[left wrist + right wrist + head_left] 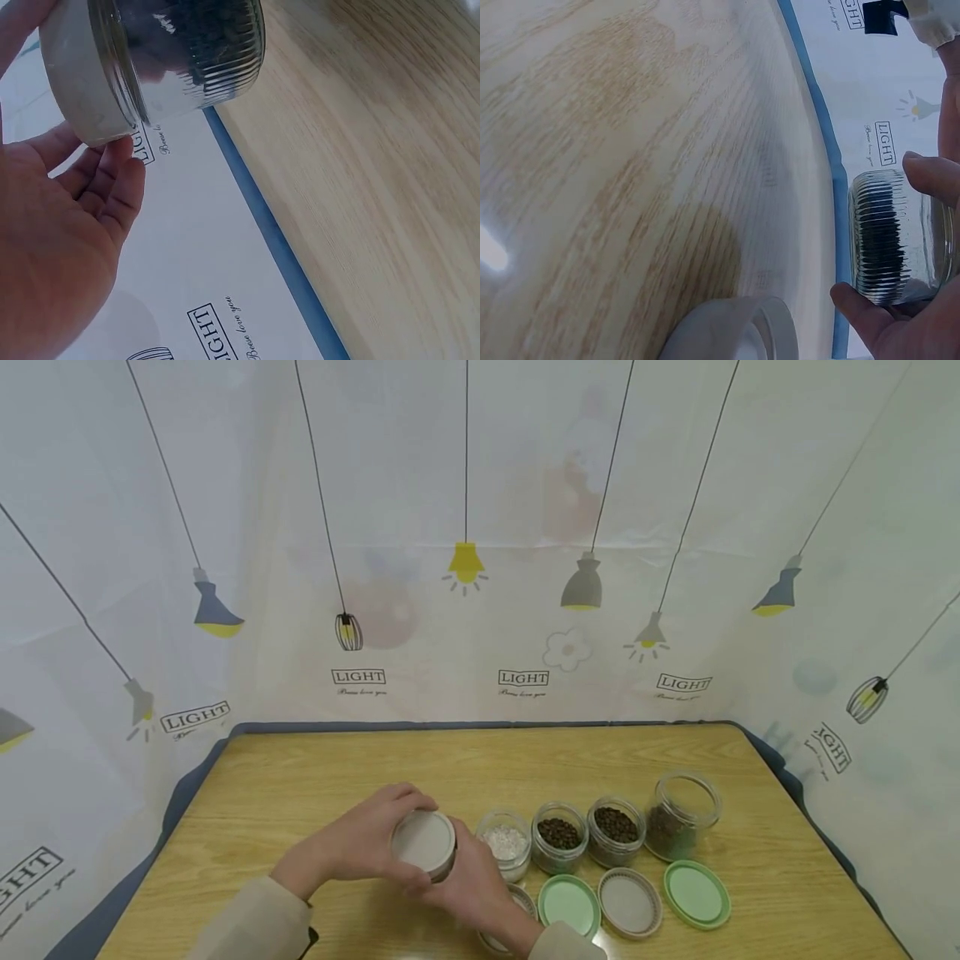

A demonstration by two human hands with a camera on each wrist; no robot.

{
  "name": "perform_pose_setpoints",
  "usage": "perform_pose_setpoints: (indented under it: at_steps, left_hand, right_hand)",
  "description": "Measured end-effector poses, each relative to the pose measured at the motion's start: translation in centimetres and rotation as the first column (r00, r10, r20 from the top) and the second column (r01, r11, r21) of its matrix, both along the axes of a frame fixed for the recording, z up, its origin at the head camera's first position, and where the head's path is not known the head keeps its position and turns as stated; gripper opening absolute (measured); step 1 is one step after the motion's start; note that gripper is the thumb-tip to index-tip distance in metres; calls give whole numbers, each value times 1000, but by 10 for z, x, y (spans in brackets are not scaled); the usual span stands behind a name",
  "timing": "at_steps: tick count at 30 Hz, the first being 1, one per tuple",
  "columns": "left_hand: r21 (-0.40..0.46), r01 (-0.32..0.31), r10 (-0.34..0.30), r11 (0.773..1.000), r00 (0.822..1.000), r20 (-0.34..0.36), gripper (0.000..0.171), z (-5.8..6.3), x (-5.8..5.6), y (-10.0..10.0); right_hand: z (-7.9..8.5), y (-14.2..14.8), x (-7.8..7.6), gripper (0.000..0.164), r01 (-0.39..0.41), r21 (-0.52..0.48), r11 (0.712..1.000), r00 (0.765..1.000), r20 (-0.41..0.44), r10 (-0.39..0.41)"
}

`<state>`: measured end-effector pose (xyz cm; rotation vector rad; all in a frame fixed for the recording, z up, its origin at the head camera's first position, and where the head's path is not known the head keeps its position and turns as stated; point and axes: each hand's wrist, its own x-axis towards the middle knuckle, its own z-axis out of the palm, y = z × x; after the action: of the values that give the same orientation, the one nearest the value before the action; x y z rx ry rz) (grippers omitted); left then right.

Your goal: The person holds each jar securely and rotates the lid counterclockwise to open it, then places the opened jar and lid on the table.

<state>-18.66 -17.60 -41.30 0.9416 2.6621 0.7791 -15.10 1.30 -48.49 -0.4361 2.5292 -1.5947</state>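
Both hands hold one glass jar (pixel 225 45) with a pale grey lid (pixel 423 842) on it, above the table. In the head view my left hand (pixel 367 837) curls round the lid's far and left sides. The left wrist view shows its fingertips at the lid's edge. My right hand (pixel 474 877) grips the jar's glass body from the right. Ribbed glass and dark contents show in the right wrist view, where the jar (pixel 877 240) lies tilted in the fingers. The hands hide part of the glass.
Right of the hands stand a jar of white granules (pixel 517 864), two jars of coffee beans (pixel 558 860) and a larger open jar (pixel 708 810) with dark contents. Before them lie green lids (pixel 570 906) and grey lids (pixel 630 902), one partly under my right wrist. A printed curtain (pixel 465 652) surrounds the wooden table (pixel 337 760).
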Motion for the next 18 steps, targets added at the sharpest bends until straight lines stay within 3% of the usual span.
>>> perform_pose_setpoints:
  at_steps: [4,7,13,18]
  left_hand:
    - [-14,-5,5,1000,1000,-17,91,-1,0,-2]
    - [18,39,-39,999,999,15,96,-2,-2,-6]
    - [88,124,-134,988,984,119,89,2,-1,-10]
    - [91,141,-151,986,981,121,79,3,-1,-9]
  right_hand:
    - [0,1,0,83,-7,6,1000,1000,1,7]
    - [0,1,0,82,-7,12,1000,1000,-10,7]
    - [0,-1,2,82,-2,0,1000,1000,-30,2]
    - [1,-1,3,80,-1,-17,1000,998,-63,0]
